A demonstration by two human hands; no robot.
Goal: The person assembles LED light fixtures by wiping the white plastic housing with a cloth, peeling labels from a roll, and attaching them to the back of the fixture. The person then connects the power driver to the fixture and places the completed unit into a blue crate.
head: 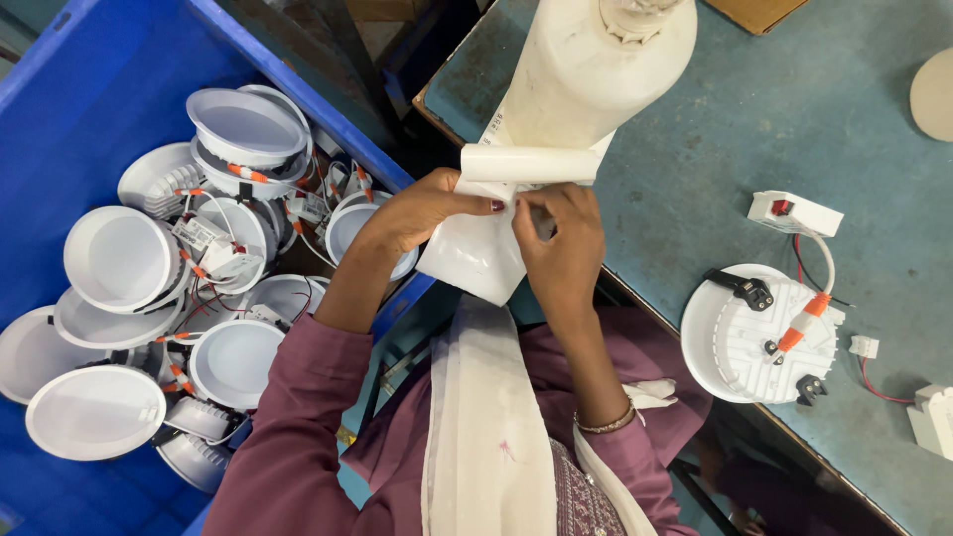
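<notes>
Left hand [422, 210] and right hand [561, 243], grips pinched on white sheet [475, 260], blue crate [89, 89] beside

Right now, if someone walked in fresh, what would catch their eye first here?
Both hands, the left hand and the right hand, meet at the centre, pinching a white sheet beneath a big white roll. At left, a blue bin is heaped with round white downlights trailing red and orange wires. On the teal bench at right, one downlight lies back up, wired to a small white driver box.
</notes>
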